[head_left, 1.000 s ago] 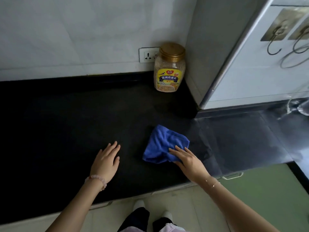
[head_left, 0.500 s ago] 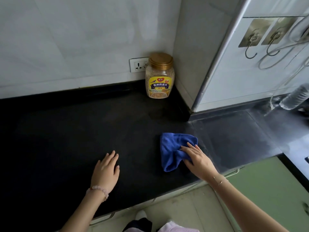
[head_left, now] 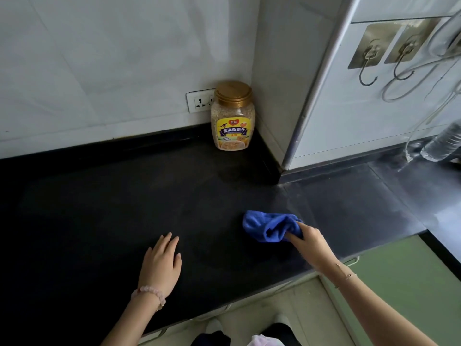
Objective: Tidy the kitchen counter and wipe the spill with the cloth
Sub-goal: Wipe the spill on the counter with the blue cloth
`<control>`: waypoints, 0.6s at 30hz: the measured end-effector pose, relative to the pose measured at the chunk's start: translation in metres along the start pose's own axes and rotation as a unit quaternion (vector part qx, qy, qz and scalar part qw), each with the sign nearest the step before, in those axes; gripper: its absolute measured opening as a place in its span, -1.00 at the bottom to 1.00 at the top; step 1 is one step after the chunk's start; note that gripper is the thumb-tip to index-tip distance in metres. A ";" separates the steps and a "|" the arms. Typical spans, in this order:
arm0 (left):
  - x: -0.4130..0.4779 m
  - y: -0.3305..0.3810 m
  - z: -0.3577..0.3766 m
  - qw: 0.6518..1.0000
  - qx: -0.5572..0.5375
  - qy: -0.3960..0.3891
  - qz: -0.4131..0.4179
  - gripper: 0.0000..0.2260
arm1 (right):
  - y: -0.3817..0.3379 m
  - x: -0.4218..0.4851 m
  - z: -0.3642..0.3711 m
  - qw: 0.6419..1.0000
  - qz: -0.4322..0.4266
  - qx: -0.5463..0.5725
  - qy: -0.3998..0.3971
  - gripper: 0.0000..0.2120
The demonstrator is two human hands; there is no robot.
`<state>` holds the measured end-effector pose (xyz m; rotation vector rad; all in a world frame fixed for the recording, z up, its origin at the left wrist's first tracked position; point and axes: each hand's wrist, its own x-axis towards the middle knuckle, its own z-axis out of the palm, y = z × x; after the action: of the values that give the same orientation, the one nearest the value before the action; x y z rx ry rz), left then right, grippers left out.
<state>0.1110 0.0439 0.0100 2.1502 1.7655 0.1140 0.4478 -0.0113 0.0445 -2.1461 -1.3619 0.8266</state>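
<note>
At twelve o'clock on the black counter (head_left: 99, 208), a clear gold-lidded jar (head_left: 233, 126) is seen filled with oat flakes. Toward five o'clock, the blue cloth (head_left: 264, 226) is bunched and gripped by the right hand (head_left: 311, 242). The left hand (head_left: 161, 263) is laid flat at seven o'clock, fingers straight.

Bottle (head_left: 442, 144) partly off rt edge
</note>
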 end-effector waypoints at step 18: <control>0.002 0.203 0.070 1.000 -0.004 0.006 0.021 -0.58 | 0.095 0.098 -0.194 0.981 0.048 0.013 0.188 -0.71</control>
<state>0.3207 -0.0019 0.0097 2.1869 1.7238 0.1444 0.6757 0.0274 0.0967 -2.2197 -1.0556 0.4371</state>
